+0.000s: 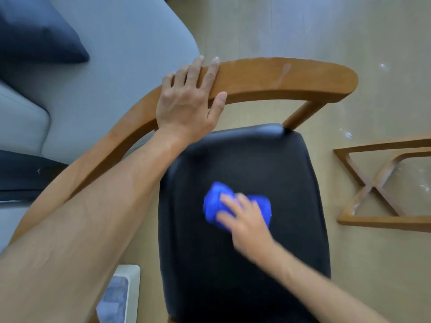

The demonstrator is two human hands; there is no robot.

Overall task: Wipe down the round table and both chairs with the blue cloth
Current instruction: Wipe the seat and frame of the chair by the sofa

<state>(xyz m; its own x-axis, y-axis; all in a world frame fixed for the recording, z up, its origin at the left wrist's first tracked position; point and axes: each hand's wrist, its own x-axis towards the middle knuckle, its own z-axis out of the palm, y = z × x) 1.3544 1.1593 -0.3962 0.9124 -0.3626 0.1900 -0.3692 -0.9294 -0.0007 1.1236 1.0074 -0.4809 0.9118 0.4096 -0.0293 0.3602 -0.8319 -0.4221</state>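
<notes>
**Mia:** Where was the blue cloth (235,205)?

**Ben:** It was bunched up on the black seat (245,241) of the chair, near the middle. The right hand (245,215) pressed down on it with its fingers curled over the top. That hand looked blurry, so I think it was rubbing fast.

**Mia:** And the left hand (186,99)?

**Ben:** It sat at 11 o'clock from the cloth, wrapped over the curved wooden back rail (279,78), fingers closed on the wood.

**Mia:** What could have gone wrong?

**Ben:** The cloth was in a ball, so only a small bit touched the seat. Fast rubbing could have missed the corners. The seat looked smooth too, so the cloth could have slipped out from under the fingers.

**Mia:** Anything else?

**Ben:** The rail had pale smears at 1 o'clock from the cloth. Those could have been forgotten. And I could not see the round table or the other chair at all.
</notes>
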